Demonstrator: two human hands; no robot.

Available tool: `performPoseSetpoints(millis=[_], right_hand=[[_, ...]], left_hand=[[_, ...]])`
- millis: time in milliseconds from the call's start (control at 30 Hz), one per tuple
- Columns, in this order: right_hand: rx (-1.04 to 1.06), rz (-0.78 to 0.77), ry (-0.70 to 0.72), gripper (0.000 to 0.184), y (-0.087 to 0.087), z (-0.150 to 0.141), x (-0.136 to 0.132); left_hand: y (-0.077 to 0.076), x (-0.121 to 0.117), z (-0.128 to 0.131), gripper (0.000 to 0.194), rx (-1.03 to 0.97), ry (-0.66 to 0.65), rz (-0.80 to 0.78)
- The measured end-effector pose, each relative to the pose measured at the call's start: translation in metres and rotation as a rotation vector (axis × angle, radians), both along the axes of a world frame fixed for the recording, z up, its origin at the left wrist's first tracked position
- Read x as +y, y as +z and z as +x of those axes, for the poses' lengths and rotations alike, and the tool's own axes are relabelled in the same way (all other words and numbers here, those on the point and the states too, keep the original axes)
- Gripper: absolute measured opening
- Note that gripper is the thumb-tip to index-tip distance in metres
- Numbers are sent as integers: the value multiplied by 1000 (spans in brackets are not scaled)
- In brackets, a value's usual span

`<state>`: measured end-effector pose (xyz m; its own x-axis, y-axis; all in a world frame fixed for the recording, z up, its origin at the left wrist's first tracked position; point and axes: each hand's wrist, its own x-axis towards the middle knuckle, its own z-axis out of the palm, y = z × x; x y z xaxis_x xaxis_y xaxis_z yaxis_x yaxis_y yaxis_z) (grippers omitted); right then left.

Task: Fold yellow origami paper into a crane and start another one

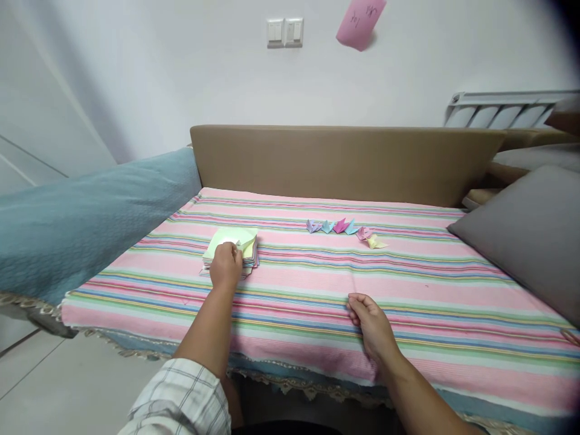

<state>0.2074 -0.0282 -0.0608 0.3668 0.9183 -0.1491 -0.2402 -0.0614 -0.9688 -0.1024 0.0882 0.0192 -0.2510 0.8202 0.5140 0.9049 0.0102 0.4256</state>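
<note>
At the left of the head view, a stack of square coloured paper (252,263) lies on the striped cloth, with a light green sheet (226,235) on top. My left hand (226,266) is closed at the near right corner of that sheet, which is bent up beside my fingertips. My right hand (372,323) hovers low over the cloth, thumb and forefinger pinched together. A faint thin line shows above those fingertips; whether it is a thread or a crease in the cloth is unclear. Beyond it, several small folded paper figures (341,225) lie in a row, with a yellow one (375,242) nearest me.
The striped cloth (299,284) covers a sofa seat, with a tan backrest (335,163) behind. A blue-covered armrest (104,211) rises at left and a grey cushion (525,235) leans at right. A pink note (360,23) hangs on the wall near light switches (284,32).
</note>
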Motion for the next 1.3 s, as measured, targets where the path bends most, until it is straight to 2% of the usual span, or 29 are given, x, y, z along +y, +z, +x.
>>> performPoseSetpoints(millis=[167, 300, 533, 633, 767, 933, 1133, 1300], right_hand=[[7, -1, 0, 27, -1, 0, 1], [9, 0, 11, 27, 0, -1, 1], [14, 1, 16, 27, 0, -1, 1], [12, -2, 9, 28, 0, -1, 1], [13, -2, 7, 28, 2, -2, 0], [13, -4, 8, 30, 4, -3, 0], [15, -2, 11, 32, 2, -1, 0], [14, 1, 8, 32, 1, -1, 0]], left_hand=[[-8, 4, -3, 21, 61, -133, 46], [-10, 4, -6, 22, 142, -186, 61], [-9, 5, -7, 26, 268, -180, -13], [-7, 6, -6, 26, 214, -126, -26], [-1, 7, -7, 21, 10, -41, -83], [6, 7, -9, 25, -184, -4, -145], [10, 7, -10, 27, -216, -10, -168], [6, 7, -10, 23, -83, -35, -176]])
